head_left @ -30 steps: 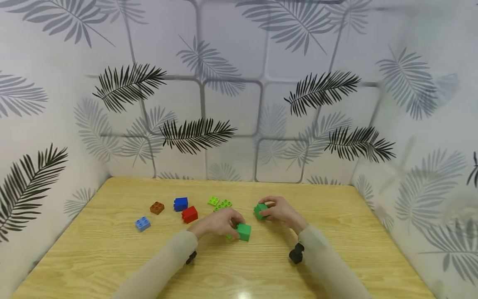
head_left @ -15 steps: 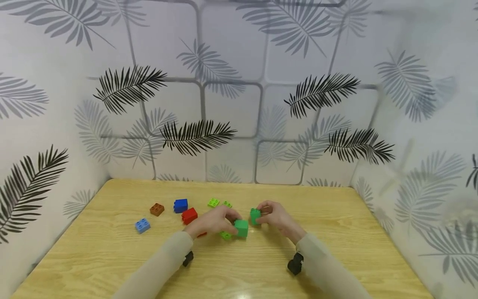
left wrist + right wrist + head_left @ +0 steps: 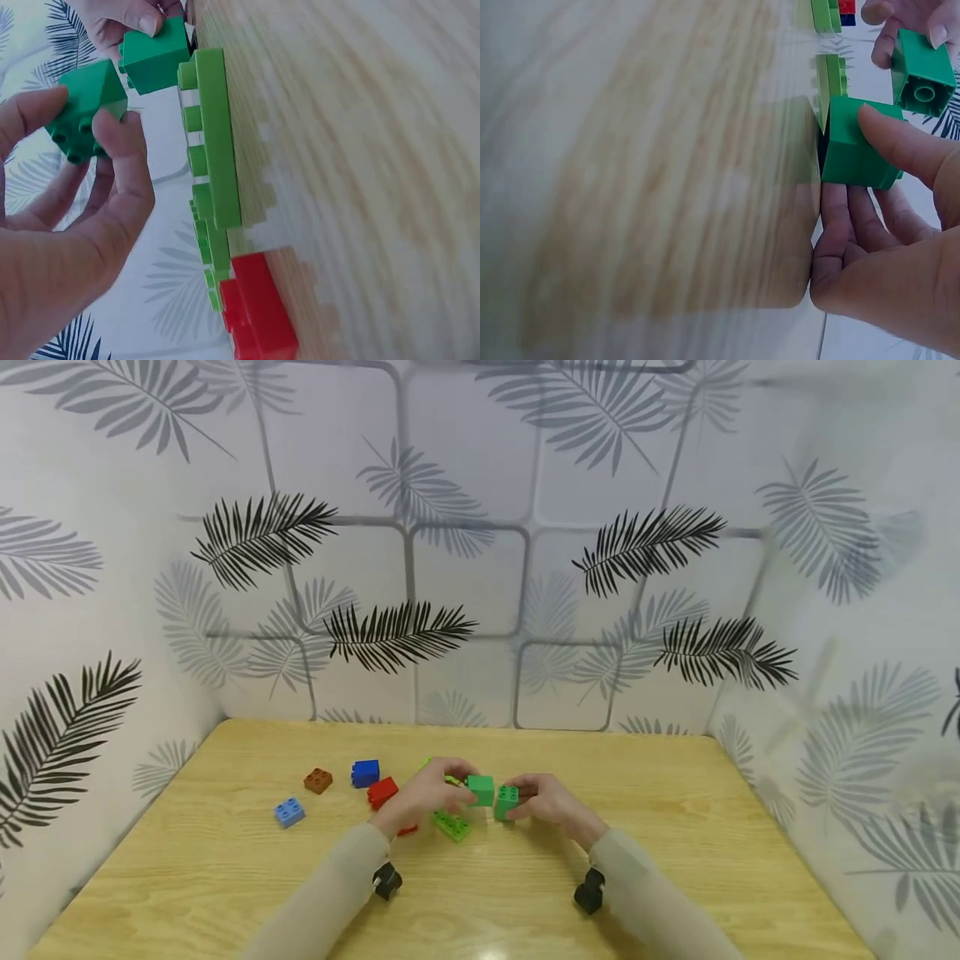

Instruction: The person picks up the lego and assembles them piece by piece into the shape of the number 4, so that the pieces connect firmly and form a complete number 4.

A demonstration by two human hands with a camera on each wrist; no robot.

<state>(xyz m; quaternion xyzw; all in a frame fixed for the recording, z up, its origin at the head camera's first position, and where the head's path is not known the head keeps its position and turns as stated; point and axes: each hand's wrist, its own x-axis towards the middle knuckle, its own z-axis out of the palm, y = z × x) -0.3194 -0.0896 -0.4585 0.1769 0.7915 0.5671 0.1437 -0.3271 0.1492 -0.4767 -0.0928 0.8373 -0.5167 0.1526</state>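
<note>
Between thumb and fingers, my left hand (image 3: 429, 792) pinches a green toy building block (image 3: 482, 790). Its studs face the palm and its hollow underside points right, as the right wrist view shows. My right hand (image 3: 553, 802) grips a second green block (image 3: 506, 804) with its studs up, low at the table top. The two blocks are close together but apart in the left wrist view. Just below the left hand lies a long lime brick (image 3: 452, 826). A red brick (image 3: 262, 307) lies near that hand, and another is partly hidden under the wrist.
Left of the hands on the wooden table (image 3: 187, 877) are a red block (image 3: 382, 792), a dark blue block (image 3: 365, 773), a brown brick (image 3: 318, 780) and a light blue brick (image 3: 289, 812). More lime bricks sit partly behind the left hand. A patterned wall borders the back edge.
The right hand has turned its green block from studs left to studs up and brought it nearer. My left hand has moved away from me with its block, uncovering the long lime brick.
</note>
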